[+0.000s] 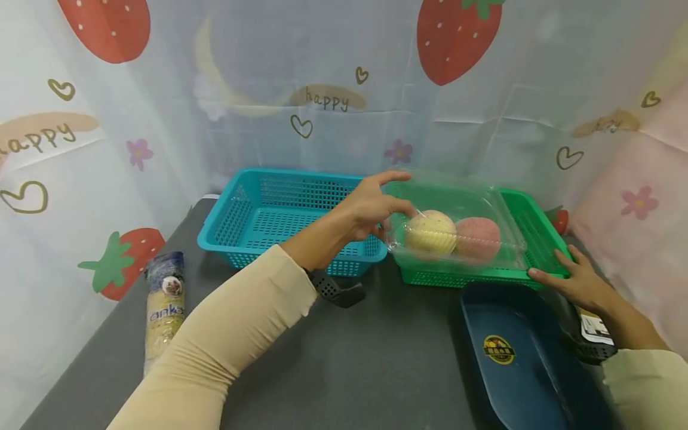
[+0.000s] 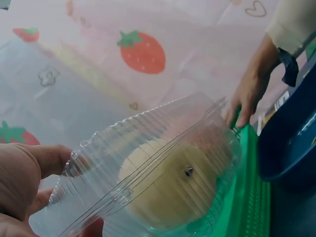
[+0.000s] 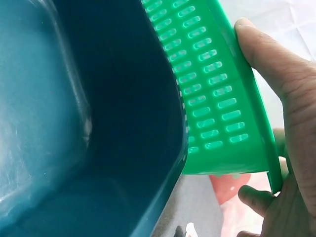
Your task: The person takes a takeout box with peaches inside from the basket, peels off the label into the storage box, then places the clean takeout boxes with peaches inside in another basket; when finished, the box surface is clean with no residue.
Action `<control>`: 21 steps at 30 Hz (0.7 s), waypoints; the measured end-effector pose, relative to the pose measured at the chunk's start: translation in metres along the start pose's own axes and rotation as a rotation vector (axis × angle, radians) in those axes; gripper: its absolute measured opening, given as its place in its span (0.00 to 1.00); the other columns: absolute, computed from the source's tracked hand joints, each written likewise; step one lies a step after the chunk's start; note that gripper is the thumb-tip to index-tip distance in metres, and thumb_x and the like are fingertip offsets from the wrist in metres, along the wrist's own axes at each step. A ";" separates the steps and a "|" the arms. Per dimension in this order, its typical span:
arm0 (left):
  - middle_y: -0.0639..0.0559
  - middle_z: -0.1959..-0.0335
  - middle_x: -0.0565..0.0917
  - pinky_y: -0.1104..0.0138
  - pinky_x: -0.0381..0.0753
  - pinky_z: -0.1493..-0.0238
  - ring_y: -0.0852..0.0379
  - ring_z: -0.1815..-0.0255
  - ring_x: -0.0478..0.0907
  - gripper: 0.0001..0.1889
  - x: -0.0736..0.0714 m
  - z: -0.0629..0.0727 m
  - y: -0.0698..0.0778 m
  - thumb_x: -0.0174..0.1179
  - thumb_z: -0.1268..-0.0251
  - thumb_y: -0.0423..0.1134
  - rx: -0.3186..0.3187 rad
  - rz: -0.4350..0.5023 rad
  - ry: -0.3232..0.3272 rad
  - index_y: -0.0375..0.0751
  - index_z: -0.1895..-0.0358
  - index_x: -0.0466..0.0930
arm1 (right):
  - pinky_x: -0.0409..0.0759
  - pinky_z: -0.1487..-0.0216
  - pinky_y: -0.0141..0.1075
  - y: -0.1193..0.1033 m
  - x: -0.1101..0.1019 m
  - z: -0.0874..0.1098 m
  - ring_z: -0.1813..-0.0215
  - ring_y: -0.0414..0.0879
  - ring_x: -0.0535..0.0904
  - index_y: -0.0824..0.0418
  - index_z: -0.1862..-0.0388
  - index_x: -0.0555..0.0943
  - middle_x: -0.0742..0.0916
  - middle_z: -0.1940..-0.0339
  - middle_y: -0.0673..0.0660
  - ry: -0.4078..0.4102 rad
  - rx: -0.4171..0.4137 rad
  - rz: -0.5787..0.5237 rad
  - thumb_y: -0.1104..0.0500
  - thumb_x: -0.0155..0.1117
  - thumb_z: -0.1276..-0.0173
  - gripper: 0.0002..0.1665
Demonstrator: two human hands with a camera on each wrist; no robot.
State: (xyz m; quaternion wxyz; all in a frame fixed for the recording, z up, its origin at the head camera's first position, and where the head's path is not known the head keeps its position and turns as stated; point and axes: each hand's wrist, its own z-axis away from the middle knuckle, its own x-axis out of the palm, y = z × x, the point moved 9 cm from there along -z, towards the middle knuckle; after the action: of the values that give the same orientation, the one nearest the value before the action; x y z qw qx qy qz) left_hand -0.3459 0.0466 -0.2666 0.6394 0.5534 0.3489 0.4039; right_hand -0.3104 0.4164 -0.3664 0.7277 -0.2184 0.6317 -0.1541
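My left hand (image 1: 371, 206) grips the left end of a clear plastic clamshell box (image 1: 500, 206), thumb and fingers on its edges. Through its walls show a yellow round thing (image 1: 432, 233), fruit-like with a small dark spot in the left wrist view, and a pink round thing (image 1: 477, 239). The box is over the green basket (image 1: 529, 221); whether it touches the bottom I cannot tell. At the basket's right front corner, my right hand (image 1: 583, 280) holds the rim, thumb on one side and fingers on the other in the right wrist view.
A blue perforated basket (image 1: 247, 248) stands left of the green one. In front at right lies a dark blue tray (image 1: 529, 364), against the green basket. A bag of pale food (image 1: 163, 304) lies at the table's left edge. Printed curtains (image 1: 258, 71) hang behind.
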 end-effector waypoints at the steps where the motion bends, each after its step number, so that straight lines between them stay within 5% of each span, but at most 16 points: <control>1: 0.43 0.38 0.70 0.56 0.76 0.85 0.52 0.92 0.62 0.34 0.003 -0.006 -0.002 0.65 0.40 0.29 -0.005 0.007 -0.005 0.63 0.33 0.68 | 0.45 0.44 0.75 0.001 -0.001 0.000 0.32 0.81 0.31 0.78 0.28 0.36 0.32 0.29 0.78 0.005 0.002 0.003 0.37 0.50 0.29 0.58; 8: 0.44 0.45 0.75 0.56 0.77 0.86 0.53 0.90 0.62 0.34 0.014 -0.047 -0.025 0.66 0.41 0.30 -0.055 0.046 0.013 0.66 0.35 0.70 | 0.46 0.44 0.75 0.002 -0.002 0.000 0.32 0.81 0.31 0.76 0.27 0.35 0.32 0.29 0.77 -0.001 0.009 0.001 0.37 0.52 0.30 0.59; 15: 0.38 0.38 0.70 0.53 0.80 0.84 0.52 0.91 0.65 0.37 0.021 -0.078 -0.052 0.68 0.43 0.30 -0.086 0.010 0.037 0.62 0.31 0.68 | 0.47 0.45 0.76 -0.002 0.000 -0.003 0.32 0.81 0.32 0.77 0.27 0.35 0.32 0.29 0.78 -0.007 -0.005 0.003 0.37 0.53 0.31 0.59; 21: 0.39 0.38 0.71 0.57 0.71 0.85 0.56 0.93 0.54 0.36 0.041 -0.096 -0.072 0.66 0.40 0.30 -0.149 -0.061 0.047 0.62 0.30 0.67 | 0.48 0.45 0.76 0.001 -0.002 -0.001 0.33 0.82 0.33 0.77 0.27 0.36 0.33 0.29 0.79 0.003 -0.002 0.014 0.37 0.54 0.31 0.60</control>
State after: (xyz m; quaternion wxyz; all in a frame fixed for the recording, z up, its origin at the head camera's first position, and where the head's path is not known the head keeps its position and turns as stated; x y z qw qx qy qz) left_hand -0.4045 0.1204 -0.3513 0.6825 0.4837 0.3493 0.4221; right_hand -0.3114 0.4181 -0.3656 0.7276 -0.2142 0.6345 -0.1487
